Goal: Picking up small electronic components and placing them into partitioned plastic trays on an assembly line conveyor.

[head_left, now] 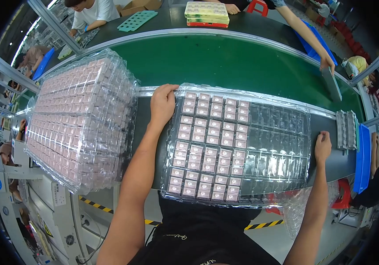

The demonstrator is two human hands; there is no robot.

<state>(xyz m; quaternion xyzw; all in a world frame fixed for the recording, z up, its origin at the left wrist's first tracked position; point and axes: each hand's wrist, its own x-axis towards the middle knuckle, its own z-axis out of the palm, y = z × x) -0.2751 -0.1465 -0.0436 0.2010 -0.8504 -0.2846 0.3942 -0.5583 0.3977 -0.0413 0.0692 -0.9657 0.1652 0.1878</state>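
A clear plastic blister tray lies in front of me on the dark bench. Small pinkish square parts fill several columns of its left side; the pockets on its right hold none. My left hand is closed at the tray's far left corner, thumb and fingers pinching the edge. Just right of the tray, apart from it, my right hand is closed with fingers curled; anything inside is hidden. Left of my left arm stands a tall stack of clear trays, packed with the same pinkish parts.
A green conveyor belt runs beyond a metal rail. Across it, a person's hand holds a flat grey-green plate. Grey slotted holders and a blue bin stand at right. Crumpled clear plastic hangs below the bench edge.
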